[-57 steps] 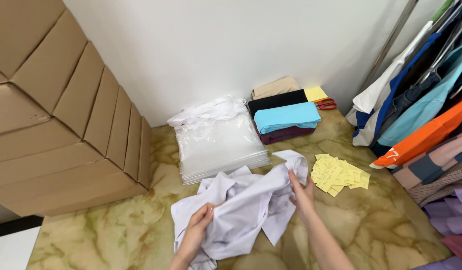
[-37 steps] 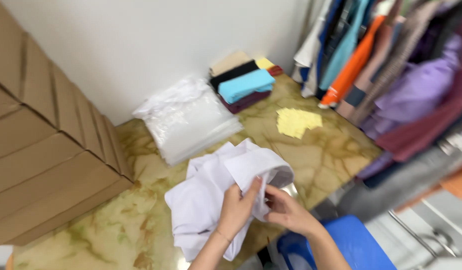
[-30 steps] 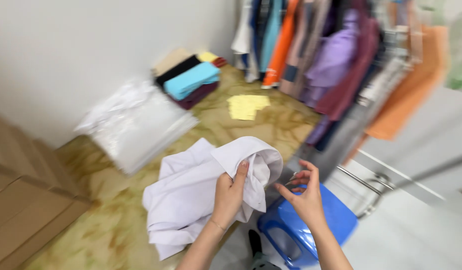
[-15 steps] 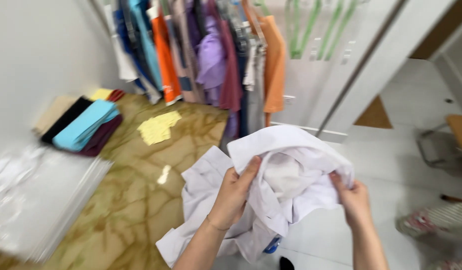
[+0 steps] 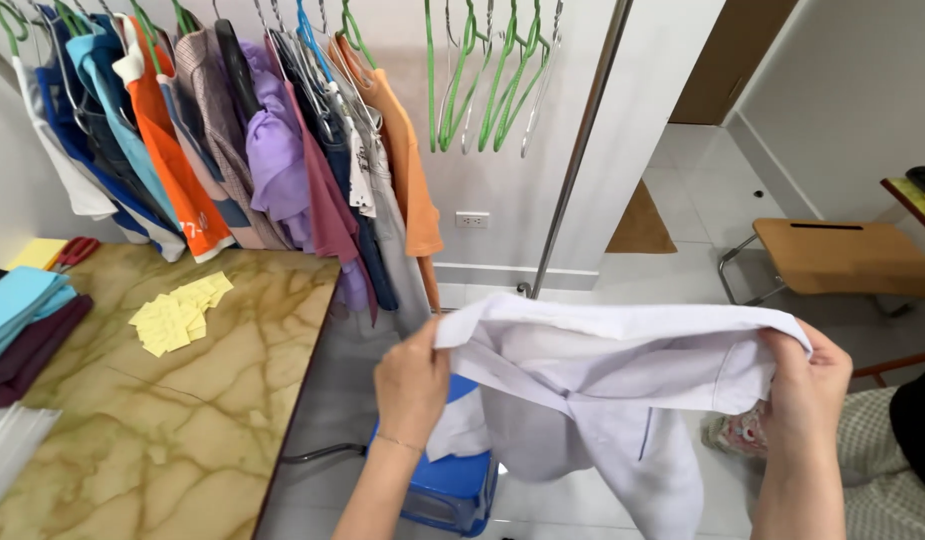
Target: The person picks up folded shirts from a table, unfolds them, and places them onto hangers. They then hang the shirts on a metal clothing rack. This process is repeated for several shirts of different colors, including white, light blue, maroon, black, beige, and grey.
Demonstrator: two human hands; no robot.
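So here the white shirt (image 5: 602, 390) is up in the air, off to the right of the marble-look counter (image 5: 152, 410), stretched between both hands. Left hand (image 5: 412, 385) has a closed grip pinching one end, right hand (image 5: 807, 385) is clamped on the other end, fingers curled over the fabric. Held wide apart like that, the top edge runs taut and the rest hangs loose below, right over a blue stool (image 5: 447, 490). Yellow paper slips (image 5: 180, 312) sit on the counter, folded clothes (image 5: 22, 325) at its far left. Behind, a rack of hanging clothes (image 5: 262, 150) and spare green hangers (image 5: 487, 80).
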